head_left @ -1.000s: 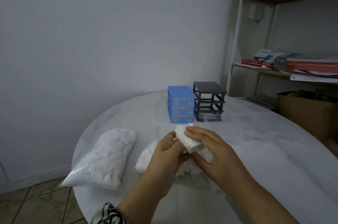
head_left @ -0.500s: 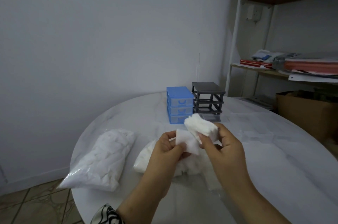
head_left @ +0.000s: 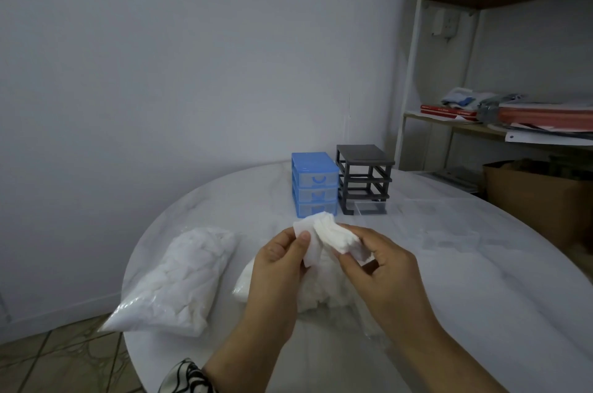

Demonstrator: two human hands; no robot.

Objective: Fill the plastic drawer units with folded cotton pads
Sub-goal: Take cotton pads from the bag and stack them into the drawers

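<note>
So far little of the filling looks done. The blue unit (head_left: 315, 187) stands at the far side of the bench (head_left: 465, 264) with all three drawers pushed in; their fronts are too hazy to show whether any pads lie inside. Just beside it, the grey unit (head_left: 364, 179) is a bare frame with open slots, and a clear drawer (head_left: 369, 208) sits at its foot, apparently empty. Other clear shapes lie on the bench to the right, too faint to name.

Both hands work over an opened bag (head_left: 317, 290) of cotton in front of the person. The left hand (head_left: 279, 264) pinches a single flat pad (head_left: 308, 240) between thumb and fingers. The right hand (head_left: 378, 264) grips a small stack of pads (head_left: 337, 237), fingers curled round it. A second bag (head_left: 179, 280), full and seemingly unopened, rests at the left edge of the bench. My reading is that the pads are being gathered or folded, and nearly all the loading remains.

Against half a second ago, the stack sits lower and tilted in the right hand, drawn close to the single pad so the two now touch or overlap; before, the stack was lifted clear above it. The units and bags have not shifted.
</note>
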